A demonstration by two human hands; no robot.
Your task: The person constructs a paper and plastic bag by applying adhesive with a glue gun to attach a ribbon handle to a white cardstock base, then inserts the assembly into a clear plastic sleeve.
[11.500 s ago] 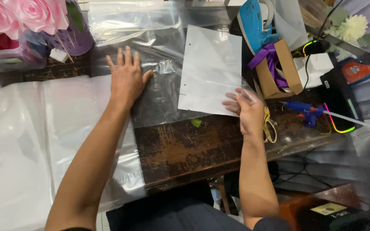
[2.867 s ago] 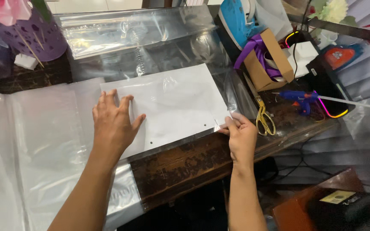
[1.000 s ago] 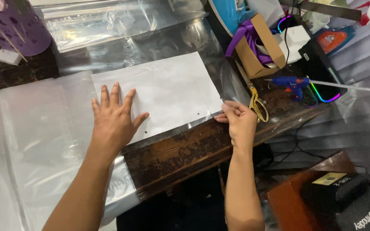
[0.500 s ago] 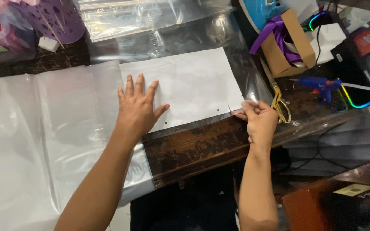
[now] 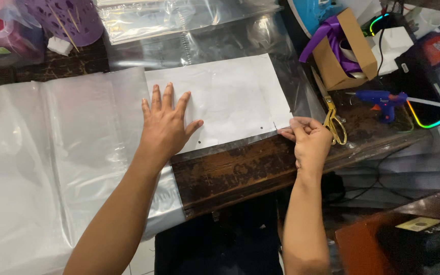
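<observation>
Fingers spread, the left hand (image 5: 165,127) presses flat on the white sheet's (image 5: 230,97) left end on the worktop (image 5: 235,175), while the right hand (image 5: 309,140) pinches its near right corner, long axis running between them.

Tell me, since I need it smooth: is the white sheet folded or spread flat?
Spread flat: the white sheet lies open on the table, left hand pressing it, right hand pinching its corner.
</observation>
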